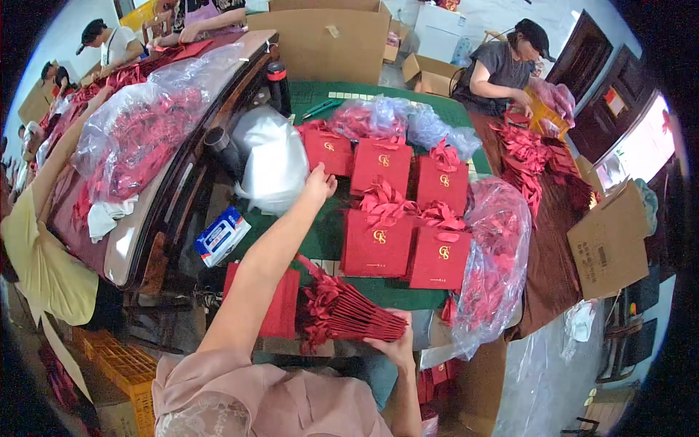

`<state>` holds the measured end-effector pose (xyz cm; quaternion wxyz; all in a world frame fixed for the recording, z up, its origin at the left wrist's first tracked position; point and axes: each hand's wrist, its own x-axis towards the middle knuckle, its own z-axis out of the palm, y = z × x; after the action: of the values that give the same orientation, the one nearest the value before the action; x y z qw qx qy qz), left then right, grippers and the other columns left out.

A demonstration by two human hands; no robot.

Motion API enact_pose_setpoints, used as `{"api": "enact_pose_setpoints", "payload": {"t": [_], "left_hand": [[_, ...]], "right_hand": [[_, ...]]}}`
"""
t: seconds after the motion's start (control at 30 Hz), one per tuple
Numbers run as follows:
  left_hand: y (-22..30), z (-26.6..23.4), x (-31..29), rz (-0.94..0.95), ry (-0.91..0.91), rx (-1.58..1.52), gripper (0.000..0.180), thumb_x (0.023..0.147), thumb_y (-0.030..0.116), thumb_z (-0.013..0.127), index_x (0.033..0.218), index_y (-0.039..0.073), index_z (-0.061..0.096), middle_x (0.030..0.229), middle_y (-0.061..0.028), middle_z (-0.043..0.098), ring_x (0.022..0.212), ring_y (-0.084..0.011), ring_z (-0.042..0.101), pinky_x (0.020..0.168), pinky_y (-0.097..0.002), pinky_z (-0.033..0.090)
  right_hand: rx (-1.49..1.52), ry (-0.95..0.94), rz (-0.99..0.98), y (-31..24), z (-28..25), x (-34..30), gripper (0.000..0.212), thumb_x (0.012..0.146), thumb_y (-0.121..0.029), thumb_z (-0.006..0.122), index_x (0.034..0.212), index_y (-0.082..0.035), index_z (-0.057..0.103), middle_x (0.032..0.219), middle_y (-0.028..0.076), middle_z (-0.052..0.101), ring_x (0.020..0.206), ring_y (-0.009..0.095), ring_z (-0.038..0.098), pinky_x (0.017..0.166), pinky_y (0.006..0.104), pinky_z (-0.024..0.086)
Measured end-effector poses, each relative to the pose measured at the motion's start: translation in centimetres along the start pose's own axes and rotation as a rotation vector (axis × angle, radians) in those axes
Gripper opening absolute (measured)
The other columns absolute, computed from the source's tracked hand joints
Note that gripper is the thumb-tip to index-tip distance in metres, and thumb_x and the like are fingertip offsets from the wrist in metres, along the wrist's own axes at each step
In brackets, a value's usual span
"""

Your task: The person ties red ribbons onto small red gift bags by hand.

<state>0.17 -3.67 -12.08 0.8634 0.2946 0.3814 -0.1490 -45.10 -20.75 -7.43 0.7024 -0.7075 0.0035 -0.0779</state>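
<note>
Had the left hand (322, 185) stretched forward at the lower edge of the small red bag (328, 154), just beyond its fingers; could not tell whether pinching it or released. Rightward and back from those fingers, grasped the fanned red bags (364, 315) by the narrow end in the right hand's (394, 349) fingers, with the long axis running leftward from these toward the red tufts (317, 306).

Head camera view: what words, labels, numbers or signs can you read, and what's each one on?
I won't quote wording, but print shows on:
Red bags: gold letters, clear; the line below is too small to read.
Blue-and-white packet: large label lettering, tilted.
Cardboard box at right: dark print, too blurred to read.
</note>
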Motion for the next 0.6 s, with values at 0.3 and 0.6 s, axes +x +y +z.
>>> {"api": "enact_pose_setpoints", "payload": {"t": [0.3, 0.6], "left_hand": [[5.1, 1.3, -4.9, 0.065, -0.084, -0.17, 0.007, 0.098, 0.028, 0.059, 0.099, 0.021, 0.059, 0.089, 0.0017, 0.063, 0.078, -0.0147, 0.06, 0.071, -0.0353, 0.052], [2.5, -3.2, -18.1, -0.055, -0.719, -0.13, 0.007, 0.087, 0.0, 0.066, 0.094, 0.0, 0.063, 0.102, -0.0112, 0.068, 0.102, -0.0242, 0.067, 0.086, -0.0367, 0.059]], "right_hand": [[0.025, 0.032, -0.019, 0.4, 0.0, -0.1, 0.083, 0.056, -0.008, 0.097, 0.119, -0.003, 0.042, 0.122, 0.014, 0.055, 0.112, 0.022, 0.058, 0.099, 0.0378, 0.049], [0.034, 0.039, 0.011, -0.2, 0.3, -0.4, 0.067, 0.061, -0.008, 0.094, 0.109, -0.004, 0.047, 0.113, 0.013, 0.061, 0.107, 0.021, 0.06, 0.095, 0.0378, 0.051]]}}
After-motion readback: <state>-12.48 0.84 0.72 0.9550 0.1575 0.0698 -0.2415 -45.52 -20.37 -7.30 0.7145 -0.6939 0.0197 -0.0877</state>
